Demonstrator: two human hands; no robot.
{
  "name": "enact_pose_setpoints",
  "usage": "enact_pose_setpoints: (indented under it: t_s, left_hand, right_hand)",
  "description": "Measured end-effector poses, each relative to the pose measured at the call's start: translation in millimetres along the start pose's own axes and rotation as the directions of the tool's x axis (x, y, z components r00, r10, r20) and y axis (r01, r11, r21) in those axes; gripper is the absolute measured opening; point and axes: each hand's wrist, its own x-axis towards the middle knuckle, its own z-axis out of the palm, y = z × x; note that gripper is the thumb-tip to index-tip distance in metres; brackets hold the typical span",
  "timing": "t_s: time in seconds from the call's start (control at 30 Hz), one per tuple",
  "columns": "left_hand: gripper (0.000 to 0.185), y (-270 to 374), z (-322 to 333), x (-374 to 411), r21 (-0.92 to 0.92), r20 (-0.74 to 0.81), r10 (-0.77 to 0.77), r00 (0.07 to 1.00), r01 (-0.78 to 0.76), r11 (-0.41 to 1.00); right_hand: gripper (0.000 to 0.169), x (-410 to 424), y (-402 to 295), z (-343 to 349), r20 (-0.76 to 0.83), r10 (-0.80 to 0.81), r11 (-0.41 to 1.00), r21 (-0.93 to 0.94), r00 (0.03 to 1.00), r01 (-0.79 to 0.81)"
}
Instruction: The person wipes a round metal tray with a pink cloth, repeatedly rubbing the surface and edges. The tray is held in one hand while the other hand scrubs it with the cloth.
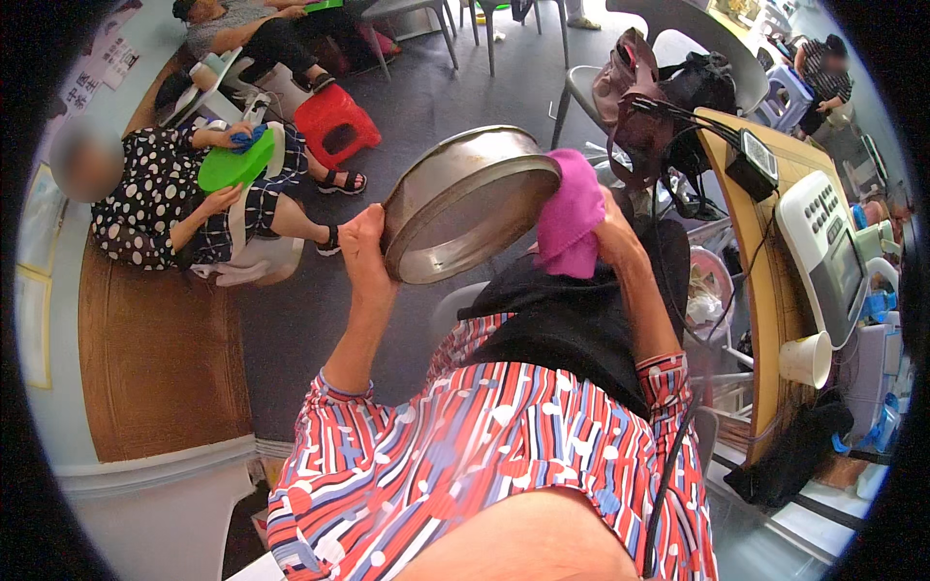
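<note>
A round steel ring or bottomless pan (465, 163), stained along its rims, is held up tilted above my lap. My left hand (369, 243) grips its left edge, with the thumb side at the rim. At the ring's right edge, my right hand (616, 231) holds a magenta cloth (570, 214) against the metal. The fingers of my right hand are mostly hidden by the cloth. Under the ring lie the black trousers (559, 312) on my legs.
To the left sits a person with a green plate (236, 163) and a blue cloth (248, 139). A red stool (336, 127) stands near them. On the right, a wooden table (770, 290) holds a white device (821, 254) and a paper cup (806, 359); bags (632, 109) rest on a chair.
</note>
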Motion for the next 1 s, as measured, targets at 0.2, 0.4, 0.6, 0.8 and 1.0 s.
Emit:
enact_pose_setpoints:
  t_s: [0.2,0.4,0.6,0.8,1.0]
  left_hand:
    - [0.036,5,3,3,0.008,0.298,0.089,0.950,-0.096,0.995]
    - [0.039,-8,17,-1,0.376,0.386,0.075,0.919,-0.231,0.897]
    - [0.040,-34,20,-5,0.522,0.400,0.037,0.916,-0.261,0.812]
    - [0.040,-27,17,-10,0.460,0.371,0.042,0.928,-0.223,0.859]
    - [0.041,-19,21,-8,0.389,0.371,0.071,0.926,-0.224,0.894]
  right_hand:
    - [0.035,-1,-18,-5,0.004,-0.010,0.997,-0.076,1.000,0.010]
    - [0.049,-3,-54,24,0.239,-0.193,0.846,-0.452,0.952,0.285]
    - [0.051,-18,-57,70,0.393,-0.305,0.429,-0.757,0.868,0.493]
    - [0.047,-8,-51,58,0.318,-0.323,0.516,-0.730,0.891,0.448]
    - [0.046,1,-39,31,0.263,-0.284,0.593,-0.707,0.922,0.385]
